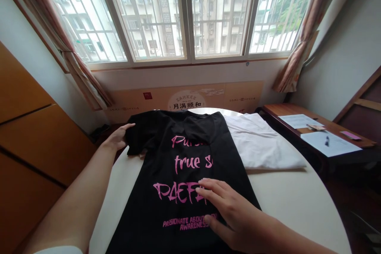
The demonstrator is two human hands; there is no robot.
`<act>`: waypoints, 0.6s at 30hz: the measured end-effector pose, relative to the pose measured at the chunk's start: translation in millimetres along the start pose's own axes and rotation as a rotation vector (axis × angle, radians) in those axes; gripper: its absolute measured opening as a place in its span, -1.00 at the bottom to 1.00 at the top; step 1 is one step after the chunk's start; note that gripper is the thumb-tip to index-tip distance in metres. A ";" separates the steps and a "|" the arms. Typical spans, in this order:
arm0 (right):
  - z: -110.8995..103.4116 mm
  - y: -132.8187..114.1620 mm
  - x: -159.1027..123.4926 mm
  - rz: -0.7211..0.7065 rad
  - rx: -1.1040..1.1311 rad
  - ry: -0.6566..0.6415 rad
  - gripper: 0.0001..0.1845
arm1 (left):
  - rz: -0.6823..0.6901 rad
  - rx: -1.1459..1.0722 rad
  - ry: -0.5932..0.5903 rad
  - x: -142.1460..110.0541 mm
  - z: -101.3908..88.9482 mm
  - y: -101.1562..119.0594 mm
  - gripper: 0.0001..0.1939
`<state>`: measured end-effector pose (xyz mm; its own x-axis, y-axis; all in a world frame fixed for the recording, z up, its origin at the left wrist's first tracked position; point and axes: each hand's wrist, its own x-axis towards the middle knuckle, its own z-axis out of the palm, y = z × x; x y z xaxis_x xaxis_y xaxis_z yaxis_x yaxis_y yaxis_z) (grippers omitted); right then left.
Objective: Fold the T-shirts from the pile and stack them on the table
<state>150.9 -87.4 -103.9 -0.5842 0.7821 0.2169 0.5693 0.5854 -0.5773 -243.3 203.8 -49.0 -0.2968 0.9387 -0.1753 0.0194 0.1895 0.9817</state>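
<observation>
Daylight is let in through a barred window (184, 12) beyond the round bench (297, 210), and curtains (297, 59) are hung beside it. On the bench, a black T-shirt (175, 174) printed with pink lettering is laid flat, its lower part running past the near side of the bench and out of view. A folded white garment (262, 143) is placed just beside the T-shirt, also on the bench. To the right of the bench, papers (342, 147) and a pen (326, 141) are laid on a wooden desk (276, 111); a wooden cupboard (26, 127) is seen to the left of the bench.

The left hand (118, 137) is held open at the T-shirt's sleeve, with its fingers extended. The right hand (229, 214) is spread open on the printed front. Neither hand is clenched, and no grasp is seen. The T-shirt is judged light, soft and limp, so it would be expected to drape and would best be taken by the shoulders or hem.
</observation>
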 end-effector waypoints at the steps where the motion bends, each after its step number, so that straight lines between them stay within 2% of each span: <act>1: -0.4 0.5 -0.1 0.011 -0.006 0.004 -0.38 | 0.010 -0.008 -0.027 -4.7 -3.9 1.5 -0.80; 3: -1.4 0.6 -0.2 0.025 -0.017 0.006 -0.41 | 0.078 -0.010 -0.024 -13.0 -7.7 6.8 -0.78; 5: -2.4 0.5 -0.3 0.015 -0.014 0.012 -0.44 | 0.165 0.050 -0.025 -19.7 -3.8 18.3 -0.71; 8: -3.4 1.8 -0.5 -0.025 0.024 0.025 -0.48 | 0.289 0.252 -0.154 -29.2 21.5 48.9 -0.61; 10: -3.4 3.8 -0.6 -0.030 0.038 0.030 -0.50 | 0.414 0.382 -0.241 -37.0 52.2 73.8 -0.59; 13: -3.4 6.6 -0.6 -0.004 0.026 0.028 -0.52 | 0.563 0.474 -0.289 -51.7 113.9 106.3 -0.65; 16: -4.5 7.2 -0.5 0.015 0.017 0.027 -0.57 | 0.501 0.574 -0.432 -65.9 184.0 121.9 -0.75; 18: -5.2 7.3 -0.5 0.018 0.020 0.031 -0.61 | 0.466 0.688 -0.449 -71.7 230.1 120.3 -0.80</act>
<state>158.3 -82.4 -104.1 -0.5554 0.7990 0.2306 0.5675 0.5668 -0.5972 0.0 225.5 64.4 0.2760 0.9586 0.0706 0.6451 -0.2392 0.7257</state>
